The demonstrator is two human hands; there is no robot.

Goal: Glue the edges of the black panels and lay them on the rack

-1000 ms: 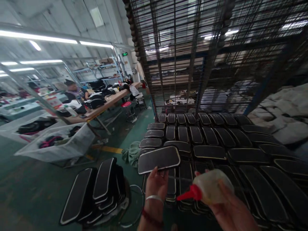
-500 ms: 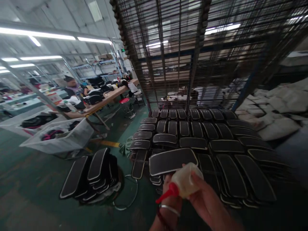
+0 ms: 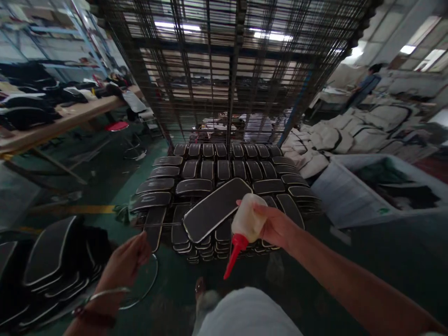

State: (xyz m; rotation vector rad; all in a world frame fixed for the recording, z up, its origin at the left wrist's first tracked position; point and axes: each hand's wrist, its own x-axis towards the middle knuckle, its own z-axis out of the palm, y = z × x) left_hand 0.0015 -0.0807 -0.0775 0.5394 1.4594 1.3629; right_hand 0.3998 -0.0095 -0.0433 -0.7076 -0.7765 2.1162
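My right hand [image 3: 275, 224] is wrapped round a translucent squeeze bottle [image 3: 249, 217] with a red nozzle that points down and to the left. Pale liquid seems to be inside it. My left hand [image 3: 130, 256], wearing a bangle, is closed in a pinch at the left; whatever its fingers hold, if anything, I cannot make out. A thin line runs near its fingertips. Between the hands, a dark, pale-edged panel [image 3: 217, 210] lies askew on top of the stacked dark panels [image 3: 194, 186]. The bottle overlaps that panel's right end in view.
A tall wire rack [image 3: 229, 70] rises behind the stacks. More panels [image 3: 49, 252] are piled on the floor at left, near a metal hoop [image 3: 154, 280]. A white bin [image 3: 364, 196] stands at right, a wooden table [image 3: 70, 121] and red stool [image 3: 117, 126] at left. A person [image 3: 367, 86] is far right.
My view has swung right. The hands, close together round the bottle before, are now apart: the left has moved left, while the right keeps the bottle. The top panel appears more slanted.
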